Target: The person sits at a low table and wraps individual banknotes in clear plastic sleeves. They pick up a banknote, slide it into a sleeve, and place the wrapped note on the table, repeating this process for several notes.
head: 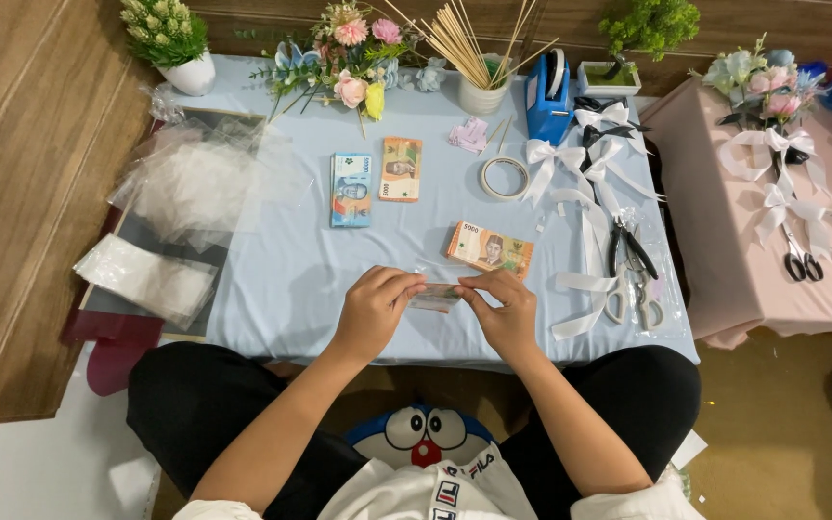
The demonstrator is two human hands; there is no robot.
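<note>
Blue tablecloth [281, 279]; hands [375, 306] [505, 310] on banknote [435, 297]

I am seeing the left hand [375, 306] and right hand [501, 310] pinching a small folded banknote [434, 297] between them over the light-blue tablecloth [281, 279], with an orange banknote stack [489, 248] lying just beyond and scissors [631, 274] resting to the right.
</note>
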